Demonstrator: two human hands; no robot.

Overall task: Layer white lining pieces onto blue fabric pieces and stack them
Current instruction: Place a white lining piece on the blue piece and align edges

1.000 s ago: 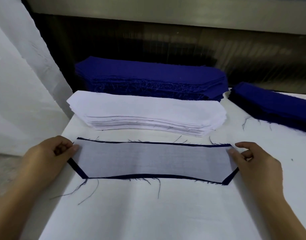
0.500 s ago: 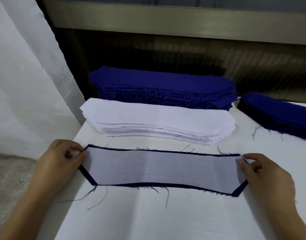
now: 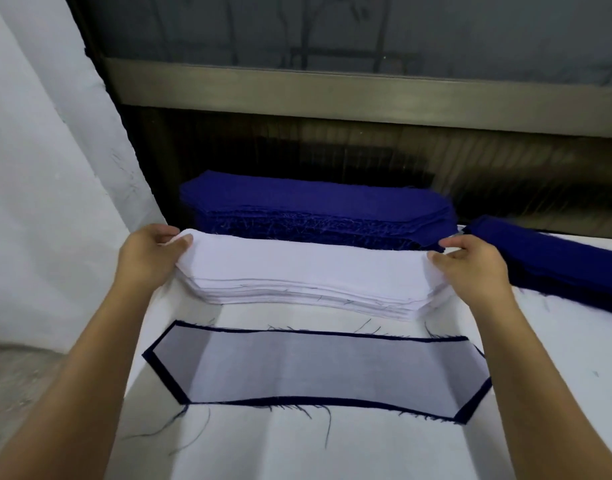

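Nearest on the white-covered desk [image 3: 263,452], the layered piece [image 3: 315,368] now lies on its own. Half a second ago both hands were pinching its two ends; they have let go and moved away to the far side of it. It sits flat, a long shape with slanted ends. A thin white lining sheet covers the blue fabric [image 3: 297,400], so only a narrow dark blue border shows all round. The lining looks greyish where the blue comes through, and loose dark threads trail from the near and far edges.

Just beyond it, both hands have arrived at the white lining pile [image 3: 304,271]. The left hand [image 3: 148,254] is at the pile's left end, its grip pinching the top of the pile with the thumb on the upper face and the fingers curled at the edge. The right hand [image 3: 470,261] does the same at the right end, thumb on top and fingers curled round the tip. How many sheets each pinch takes, I cannot tell. The pile is thick, its edges stepped and slightly bowed.

Behind it, touching or just beside its far edge, sits the tall blue fabric stack [image 3: 315,206], frayed along its near side. A second blue stack [image 3: 557,265] lies off to the right, by the right hand. A pale cloth [image 3: 37,202] hangs at far left, and the view has tipped up to show more of the metal rail [image 3: 332,95] at the back.
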